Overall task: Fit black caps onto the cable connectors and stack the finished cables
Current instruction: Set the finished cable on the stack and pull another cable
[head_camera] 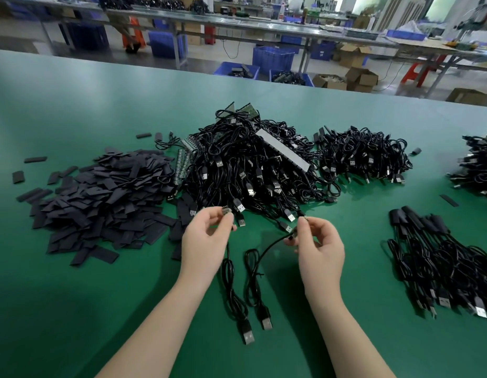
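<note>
My left hand (206,238) pinches the small connector end of one black cable (231,279) between thumb and fingers. My right hand (318,246) pinches the connector end of a second black cable (253,271). Both cables hang down onto the green table (73,309), their USB plugs lying near the front between my forearms. A heap of flat black caps (106,203) lies to the left. A big tangle of uncapped cables (253,165) sits just beyond my hands. A row of capped cables (438,257) lies stacked at the right.
Another cable pile (365,154) lies at the back right, and one more (476,165) at the right edge. Loose caps (35,159) are scattered at the left. Past the table's far edge stand workbenches, blue crates (272,57) and cardboard boxes.
</note>
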A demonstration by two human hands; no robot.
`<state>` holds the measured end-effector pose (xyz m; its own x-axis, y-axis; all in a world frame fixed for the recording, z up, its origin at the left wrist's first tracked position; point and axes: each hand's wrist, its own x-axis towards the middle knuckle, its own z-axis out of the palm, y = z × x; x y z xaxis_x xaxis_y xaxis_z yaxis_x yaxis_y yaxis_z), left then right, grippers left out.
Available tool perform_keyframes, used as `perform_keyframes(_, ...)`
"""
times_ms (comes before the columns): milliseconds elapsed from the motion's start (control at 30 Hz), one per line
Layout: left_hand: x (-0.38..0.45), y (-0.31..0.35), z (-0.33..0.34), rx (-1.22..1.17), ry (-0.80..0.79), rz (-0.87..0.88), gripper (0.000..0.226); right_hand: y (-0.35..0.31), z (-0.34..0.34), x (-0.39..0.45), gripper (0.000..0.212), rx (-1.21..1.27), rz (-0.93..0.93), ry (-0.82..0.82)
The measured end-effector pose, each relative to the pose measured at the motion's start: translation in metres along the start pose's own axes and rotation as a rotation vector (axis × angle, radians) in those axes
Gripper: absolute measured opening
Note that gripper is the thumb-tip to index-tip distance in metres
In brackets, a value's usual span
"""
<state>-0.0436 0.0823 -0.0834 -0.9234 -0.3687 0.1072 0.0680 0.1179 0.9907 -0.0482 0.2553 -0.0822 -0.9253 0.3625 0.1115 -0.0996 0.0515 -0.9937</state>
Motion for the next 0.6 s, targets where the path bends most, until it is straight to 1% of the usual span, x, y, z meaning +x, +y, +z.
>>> perform_keyframes(67, 0.003, 0.001, -0.004, -0.058, 0.038, -0.032, 0.009, 0.0, -0.004, 0.004, 0.007, 0.074, 0.053, 0.055)
perform_keyframes(133, 0.003, 0.0, -0.004, 0.022, 0.016, -0.004, 0.015, -0.002, -0.007, 0.006, 0.008, 0.17, 0.064, 0.15)
perform_keyframes(167, 0.002, -0.001, -0.004, 0.085, -0.018, 0.01, 0.018, -0.004, -0.008, 0.007, 0.008, 0.206, 0.036, 0.207)
perform_keyframes(267, -0.001, -0.004, -0.001, 0.258, -0.183, 0.051, 0.029, -0.011, -0.013, 0.007, 0.01, 0.23, -0.124, 0.318)
perform_keyframes(367, -0.009, -0.007, 0.004, 0.428, -0.41, 0.137, 0.041, -0.021, -0.015, 0.002, 0.012, 0.198, -0.227, 0.3)
perform_keyframes(400, -0.012, -0.008, 0.006, 0.469, -0.453, 0.163, 0.042, -0.025, -0.015, 0.0, 0.013, 0.181, -0.258, 0.29)
perform_keyframes(433, -0.013, -0.008, 0.008, 0.501, -0.456, 0.197, 0.042, -0.031, -0.014, -0.002, 0.014, 0.171, -0.298, 0.278)
perform_keyframes(500, -0.013, -0.005, 0.008, 0.51, -0.358, 0.26, 0.044, -0.049, -0.009, -0.006, 0.016, 0.168, -0.394, 0.212)
perform_keyframes(567, -0.011, 0.004, 0.005, 0.413, -0.171, 0.331, 0.041, -0.069, -0.001, -0.01, 0.015, 0.169, -0.438, 0.088)
perform_keyframes(600, -0.01, 0.009, 0.002, 0.339, -0.054, 0.398, 0.037, -0.078, 0.005, -0.011, 0.014, 0.18, -0.423, 0.015)
